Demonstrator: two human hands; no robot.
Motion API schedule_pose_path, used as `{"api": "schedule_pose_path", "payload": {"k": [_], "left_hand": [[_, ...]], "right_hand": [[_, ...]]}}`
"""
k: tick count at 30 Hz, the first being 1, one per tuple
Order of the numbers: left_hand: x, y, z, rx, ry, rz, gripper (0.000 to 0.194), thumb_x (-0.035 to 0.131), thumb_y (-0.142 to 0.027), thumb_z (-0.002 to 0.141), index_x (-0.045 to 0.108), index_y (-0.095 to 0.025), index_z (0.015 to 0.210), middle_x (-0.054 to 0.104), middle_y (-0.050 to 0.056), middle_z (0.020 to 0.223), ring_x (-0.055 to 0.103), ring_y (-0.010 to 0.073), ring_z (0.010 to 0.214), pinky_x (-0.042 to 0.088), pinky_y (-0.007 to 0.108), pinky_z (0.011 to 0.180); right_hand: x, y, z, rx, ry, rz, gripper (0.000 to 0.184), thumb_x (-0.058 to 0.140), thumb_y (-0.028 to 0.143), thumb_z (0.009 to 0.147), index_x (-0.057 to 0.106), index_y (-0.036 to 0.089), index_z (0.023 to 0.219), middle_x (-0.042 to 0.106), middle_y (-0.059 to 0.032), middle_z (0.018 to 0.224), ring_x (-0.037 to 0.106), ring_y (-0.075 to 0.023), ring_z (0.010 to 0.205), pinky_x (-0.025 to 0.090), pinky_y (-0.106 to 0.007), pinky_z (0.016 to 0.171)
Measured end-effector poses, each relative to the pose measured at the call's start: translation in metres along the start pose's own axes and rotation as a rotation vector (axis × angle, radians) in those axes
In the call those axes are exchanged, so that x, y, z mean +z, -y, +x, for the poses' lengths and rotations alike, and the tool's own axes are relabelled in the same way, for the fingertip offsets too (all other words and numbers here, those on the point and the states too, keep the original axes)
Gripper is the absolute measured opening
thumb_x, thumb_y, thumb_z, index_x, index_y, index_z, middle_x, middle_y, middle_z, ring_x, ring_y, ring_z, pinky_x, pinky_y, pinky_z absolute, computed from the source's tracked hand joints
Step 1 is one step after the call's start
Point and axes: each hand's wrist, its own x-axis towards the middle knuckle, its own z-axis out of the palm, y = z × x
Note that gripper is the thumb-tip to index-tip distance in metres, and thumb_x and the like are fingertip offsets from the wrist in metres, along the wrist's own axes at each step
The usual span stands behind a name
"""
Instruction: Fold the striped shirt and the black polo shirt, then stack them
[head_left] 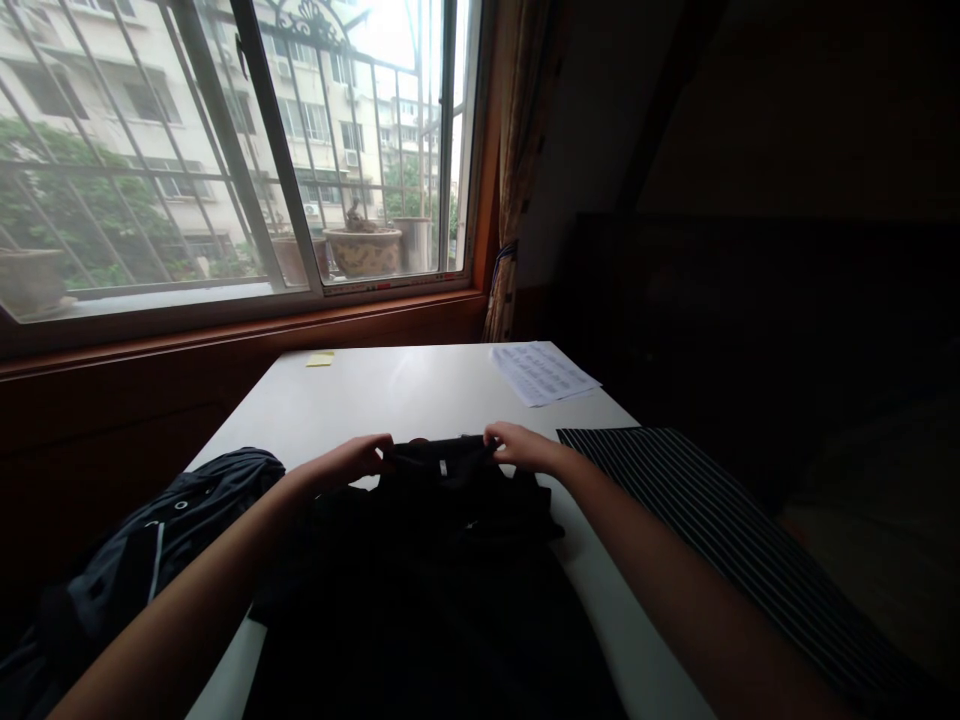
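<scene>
A black shirt is spread over the white table, its collar end toward the window and its lower part running out of view at the bottom. A small white label shows inside the collar. My left hand pinches the left end of the collar, and my right hand pinches the right end. Between them the collar is drawn nearly straight. Folds around the sleeves are too dark to make out well.
Dark bunched clothing lies at the table's left edge. On the right is a black striped cloth. Printed sheets rest at the far right corner, a yellow sticky note at the far left. Behind stands a barred window.
</scene>
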Motion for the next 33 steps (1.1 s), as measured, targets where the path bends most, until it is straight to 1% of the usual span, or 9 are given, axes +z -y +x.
{"api": "schedule_pose_path", "payload": {"k": [5,8,11,13,18,21,23,27,33], "left_hand": [[-0.006,0.002,0.03,-0.026,-0.361,0.181,0.021,0.056,-0.023,0.086,0.058,-0.023,0.107,0.061,0.006,0.111,0.061,0.0241,0.099,0.048,0.037,0.088],[0.003,0.006,0.039,-0.05,-0.454,0.264,0.043,0.051,-0.02,0.09,0.05,-0.026,0.132,0.054,0.011,0.128,0.057,0.0278,0.114,0.044,0.04,0.097],[0.014,0.019,0.033,-0.084,-0.428,0.304,0.057,0.054,-0.027,0.09,0.039,-0.024,0.146,0.056,0.014,0.13,0.057,0.0298,0.117,0.045,0.041,0.097],[0.017,0.03,0.022,-0.104,-0.366,0.309,0.056,0.055,-0.038,0.091,0.043,-0.022,0.144,0.061,0.014,0.123,0.06,0.03,0.113,0.046,0.042,0.096],[0.004,0.051,-0.024,-0.155,-0.206,0.294,0.064,0.053,-0.059,0.087,0.049,-0.02,0.138,0.063,0.015,0.128,0.062,0.0317,0.115,0.048,0.041,0.097],[-0.007,0.054,-0.053,-0.231,-0.069,0.264,0.08,0.064,-0.055,0.078,0.04,-0.019,0.145,0.058,0.017,0.137,0.058,0.0325,0.122,0.046,0.039,0.101],[-0.012,0.053,-0.068,-0.289,0.02,0.214,0.088,0.067,-0.046,0.074,0.031,-0.019,0.149,0.063,0.015,0.131,0.063,0.0309,0.116,0.048,0.037,0.098],[-0.013,0.055,-0.086,-0.319,0.064,0.133,0.082,0.061,-0.034,0.076,0.027,-0.021,0.15,0.073,0.008,0.107,0.07,0.0277,0.094,0.052,0.034,0.083],[-0.04,0.063,-0.099,-0.302,-0.217,0.446,0.066,0.05,-0.037,0.087,0.035,-0.026,0.15,0.07,0.01,0.119,0.067,0.0304,0.103,0.05,0.034,0.081]], "right_hand": [[0.005,0.009,0.029,0.036,-0.279,-0.048,0.04,0.06,0.022,0.089,0.05,0.028,0.128,0.06,-0.0056,0.122,0.059,-0.0202,0.102,0.045,-0.032,0.088],[0.015,0.007,0.036,0.061,-0.284,-0.062,0.056,0.063,0.03,0.09,0.04,0.03,0.141,0.06,-0.007,0.125,0.062,-0.0195,0.098,0.046,-0.031,0.086],[0.017,-0.007,0.028,0.094,-0.171,-0.074,0.05,0.066,0.044,0.088,0.054,0.025,0.132,0.069,-0.0076,0.11,0.065,-0.0217,0.094,0.047,-0.031,0.082],[0.012,-0.021,0.016,0.122,-0.075,-0.079,0.043,0.064,0.054,0.087,0.066,0.022,0.115,0.071,-0.009,0.103,0.066,-0.0234,0.093,0.048,-0.03,0.081],[-0.012,-0.049,-0.022,0.178,0.162,-0.043,0.05,0.073,0.065,0.071,0.072,0.021,0.094,0.073,-0.0068,0.096,0.066,-0.0236,0.088,0.047,-0.028,0.074],[-0.023,-0.053,-0.042,0.202,0.278,0.001,0.047,0.081,0.061,0.061,0.069,0.02,0.082,0.069,-0.0018,0.08,0.062,-0.02,0.075,0.043,-0.026,0.064],[-0.028,-0.052,-0.053,0.208,0.31,0.033,0.044,0.08,0.058,0.062,0.065,0.02,0.079,0.064,0.0007,0.074,0.057,-0.017,0.07,0.04,-0.025,0.06],[-0.033,-0.051,-0.075,0.199,0.201,0.145,0.039,0.068,0.057,0.076,0.057,0.02,0.082,0.058,0.0023,0.074,0.05,-0.0133,0.067,0.036,-0.024,0.057],[-0.041,-0.067,-0.094,0.334,-0.043,0.082,0.028,0.065,0.047,0.081,0.057,0.02,0.089,0.061,0.0009,0.075,0.054,-0.0148,0.066,0.039,-0.024,0.056]]}}
